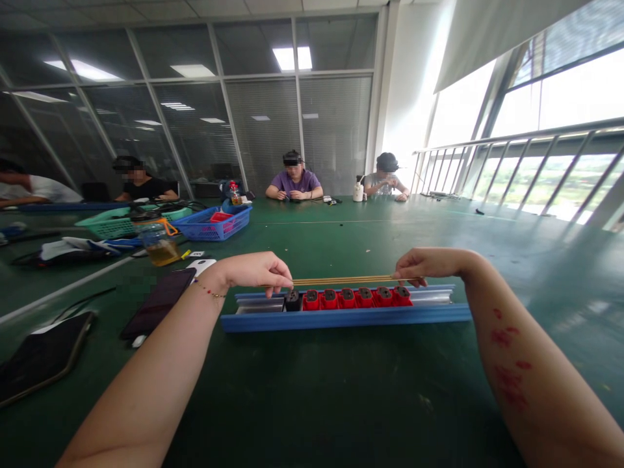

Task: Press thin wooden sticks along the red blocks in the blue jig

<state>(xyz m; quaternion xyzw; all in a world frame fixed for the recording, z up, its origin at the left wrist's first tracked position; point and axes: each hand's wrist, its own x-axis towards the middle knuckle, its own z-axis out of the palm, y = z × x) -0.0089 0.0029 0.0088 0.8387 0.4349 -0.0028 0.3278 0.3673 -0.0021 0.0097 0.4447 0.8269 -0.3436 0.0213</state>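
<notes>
Sticks (341,280), thin, yellow-brown, are looking light; left hand (260,269) and right hand (428,263) are pinching good spots near the ends.

You are in what looks like an office or meeting room used for light handwork: a glass partition (298,97) with blinds (263,136) closes the far side, panels (219,8) line the ceiling, and a metal railing (517,140) guards the bright windows (560,97) at your right. People (295,183) in headgear share your big green bench (351,383) with baskets (214,222) and your blue rail (346,319) of red blocks (347,299).
</notes>
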